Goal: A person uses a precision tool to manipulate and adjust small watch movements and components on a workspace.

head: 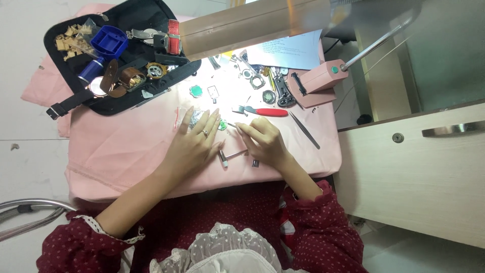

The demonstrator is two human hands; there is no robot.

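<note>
Covering the table: a pink cloth (126, 146), spread so small parts stay put and show up against it.
Tray: a black tray (108, 103) at the far left, well apart from the hands, keeps straps, a blue holder (108, 41) and watch pieces together.
Lamp: a pink lamp base (318, 83) stands at the cloth's right edge, its light falling on the middle, where the work lies.
Left hand: the left hand (194, 144) lies flat, fingers spread, pinning down a clear bag (197, 117) (its contents are too small to tell).
Right hand: the right hand (262, 141) is curled, fingertips pinched on a thin tool (231, 124) pointing at a small green part (223, 124) just beside the left fingertips.
Spare tools: a red-handled knife (265, 111), tweezers (304, 130) and a small hammer (231, 155) lie near, within easy reach.
</note>
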